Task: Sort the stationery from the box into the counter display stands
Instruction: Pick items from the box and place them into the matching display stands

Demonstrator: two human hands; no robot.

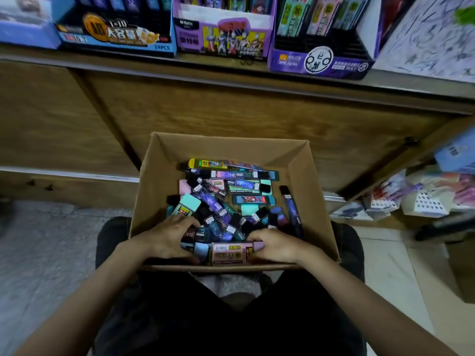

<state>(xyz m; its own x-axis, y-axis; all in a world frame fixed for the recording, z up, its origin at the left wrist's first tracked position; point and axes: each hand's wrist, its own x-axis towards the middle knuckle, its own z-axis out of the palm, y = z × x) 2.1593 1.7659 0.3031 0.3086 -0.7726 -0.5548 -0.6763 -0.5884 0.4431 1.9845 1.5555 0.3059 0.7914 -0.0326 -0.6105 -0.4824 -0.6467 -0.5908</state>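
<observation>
A brown cardboard box (154, 176) rests on my lap, filled with several small stationery packs in purple, teal, black and pink. Both hands are inside its near end. My left hand (167, 237) lies with fingers spread over the dark packs at the near left. My right hand (275, 246) grips the right end of a flat pink pack (231, 253) lying along the box's near wall. On the wooden counter above stand a blue display stand (115, 29), a purple display stand with cartoon heroes (223, 39) and a dark purple display stand (321, 60).
The counter's wooden front (231, 111) rises right behind the box. A low shelf at the right holds assorted packets (411, 199). A patterned sheet (437, 39) leans at the upper right. Grey floor (38, 253) lies to the left.
</observation>
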